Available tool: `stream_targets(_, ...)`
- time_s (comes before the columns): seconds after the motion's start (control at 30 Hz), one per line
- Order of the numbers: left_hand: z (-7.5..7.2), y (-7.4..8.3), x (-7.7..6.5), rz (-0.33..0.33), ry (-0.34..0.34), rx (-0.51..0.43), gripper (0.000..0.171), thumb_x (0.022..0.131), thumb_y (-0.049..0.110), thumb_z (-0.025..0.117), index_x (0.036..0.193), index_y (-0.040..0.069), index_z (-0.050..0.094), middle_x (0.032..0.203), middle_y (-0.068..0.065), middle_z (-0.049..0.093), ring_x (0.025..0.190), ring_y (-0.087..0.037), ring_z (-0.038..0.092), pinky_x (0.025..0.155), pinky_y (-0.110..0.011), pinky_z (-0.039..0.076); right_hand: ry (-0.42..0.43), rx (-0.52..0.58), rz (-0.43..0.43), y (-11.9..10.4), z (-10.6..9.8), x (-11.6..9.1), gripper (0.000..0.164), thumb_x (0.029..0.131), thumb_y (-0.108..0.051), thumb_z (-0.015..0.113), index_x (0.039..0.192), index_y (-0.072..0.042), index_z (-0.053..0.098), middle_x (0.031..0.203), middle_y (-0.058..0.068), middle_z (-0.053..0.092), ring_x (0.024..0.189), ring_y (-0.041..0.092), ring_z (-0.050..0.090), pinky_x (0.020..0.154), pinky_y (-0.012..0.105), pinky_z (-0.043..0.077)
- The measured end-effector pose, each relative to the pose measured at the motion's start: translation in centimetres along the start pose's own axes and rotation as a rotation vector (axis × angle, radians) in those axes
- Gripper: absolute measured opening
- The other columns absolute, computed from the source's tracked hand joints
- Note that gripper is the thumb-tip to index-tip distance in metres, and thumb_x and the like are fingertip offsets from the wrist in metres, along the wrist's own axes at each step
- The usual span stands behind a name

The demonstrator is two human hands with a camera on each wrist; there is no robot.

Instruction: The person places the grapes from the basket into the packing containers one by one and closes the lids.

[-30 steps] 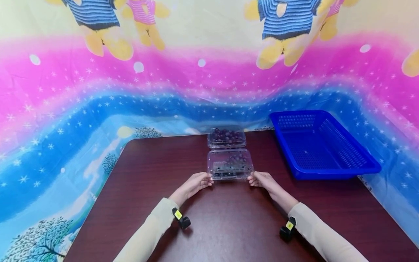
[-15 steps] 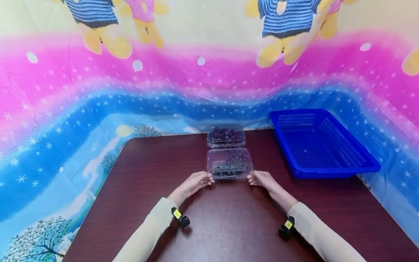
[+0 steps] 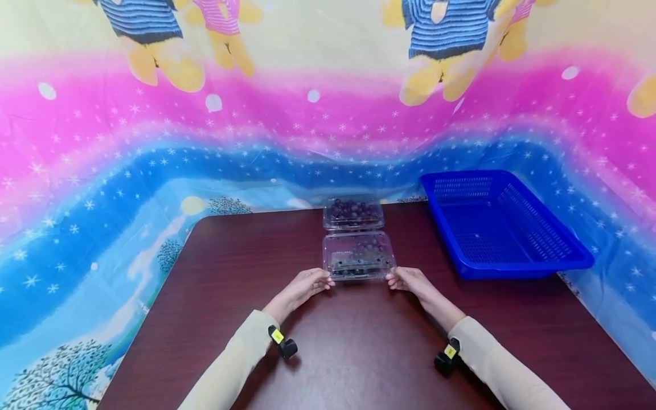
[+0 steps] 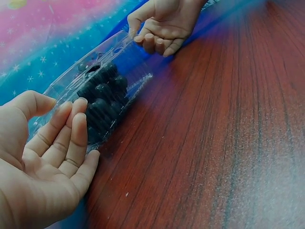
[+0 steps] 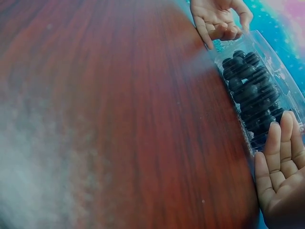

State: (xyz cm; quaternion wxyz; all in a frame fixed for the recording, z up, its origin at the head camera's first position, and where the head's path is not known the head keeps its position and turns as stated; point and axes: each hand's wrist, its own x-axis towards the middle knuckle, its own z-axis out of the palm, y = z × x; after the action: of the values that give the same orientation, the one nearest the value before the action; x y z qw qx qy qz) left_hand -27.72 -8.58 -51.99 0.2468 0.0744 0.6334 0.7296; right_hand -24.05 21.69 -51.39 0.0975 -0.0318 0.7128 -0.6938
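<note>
A clear plastic clamshell box [image 3: 353, 249] of dark round grapes [image 5: 248, 81] stands on the table, its near side facing me. My left hand [image 3: 306, 286] is at its near left corner, thumb and forefinger pinching the rim; the other fingers lie along the box's side in the left wrist view. At the near right corner, my right hand [image 3: 409, 281] pinches the rim between thumb and forefinger. Right behind stands a second clear box [image 3: 353, 223] with reddish-purple grapes [image 3: 353, 209]. The underside of the front box is hidden.
A large blue plastic basket [image 3: 523, 266] with slotted sides sits at the right back of the dark red-brown table [image 3: 246, 250]. Behind the table hangs a printed cloth [image 3: 287, 131] with bears and snowflakes.
</note>
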Motion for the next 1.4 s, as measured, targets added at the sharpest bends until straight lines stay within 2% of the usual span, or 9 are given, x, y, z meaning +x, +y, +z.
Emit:
stream_targets(0.23,0.0,0.0,-0.1,0.012,0.001,-0.017,0.013,0.093,0.011,0.048,0.090,0.008,0.060,0.079,0.002,0.065,0.078,-0.009,0.063,0.077,-0.021,0.050,0.008,0.000,-0.002,0.1,0.0,0.0,0.025,0.096,-0.016,0.046,0.083,-0.013,0.067,0.071,-0.010,0.066,0.066,0.004,0.061,0.073,0.024,0.052)
stream_targets(0.57,0.1,-0.2,-0.1,0.009,0.029,-0.013,0.012,0.093,0.013,0.050,0.090,0.007,0.060,0.078,0.001,0.065,0.076,-0.010,0.062,0.075,-0.021,0.050,-0.001,0.012,-0.035,-0.1,0.1,-0.2,0.027,0.097,-0.017,0.045,0.091,-0.003,0.067,0.072,-0.009,0.066,0.066,0.004,0.062,0.072,0.024,0.052)
stream_targets(1.0,0.3,0.0,-0.2,-0.011,0.032,-0.023,0.015,0.092,0.018,0.054,0.095,0.004,0.059,0.078,0.001,0.066,0.076,-0.010,0.061,0.077,-0.022,0.050,-0.027,0.009,-0.106,1.0,-0.5,-0.3,0.024,0.096,-0.023,0.045,0.088,-0.019,0.068,0.080,-0.007,0.068,0.069,0.004,0.063,0.072,0.024,0.052)
stream_targets(1.13,0.3,0.1,-0.1,-0.009,0.023,-0.028,0.013,0.091,0.018,0.055,0.093,0.006,0.059,0.078,0.001,0.066,0.076,-0.009,0.062,0.077,-0.021,0.050,0.007,0.013,-0.087,0.8,-0.2,-0.2,0.024,0.095,-0.022,0.046,0.089,-0.014,0.068,0.076,-0.007,0.068,0.067,0.005,0.063,0.071,0.023,0.052)
stream_targets(1.3,0.0,0.0,0.2,-0.019,0.014,-0.026,0.013,0.090,0.020,0.057,0.092,0.008,0.059,0.080,0.000,0.067,0.077,-0.010,0.063,0.078,-0.022,0.051,0.041,0.016,-0.017,-0.4,0.3,-0.5,0.029,0.097,-0.018,0.043,0.092,-0.001,0.066,0.070,-0.007,0.065,0.066,0.007,0.062,0.072,0.024,0.052)
stream_targets(1.4,-0.1,0.0,0.2,-0.024,0.013,-0.025,0.015,0.090,0.021,0.058,0.093,0.006,0.059,0.080,0.000,0.067,0.077,-0.010,0.063,0.078,-0.022,0.051,0.047,0.006,0.013,-0.6,0.3,-0.4,0.031,0.097,-0.021,0.046,0.091,0.001,0.066,0.069,-0.006,0.065,0.065,0.007,0.062,0.073,0.025,0.052)
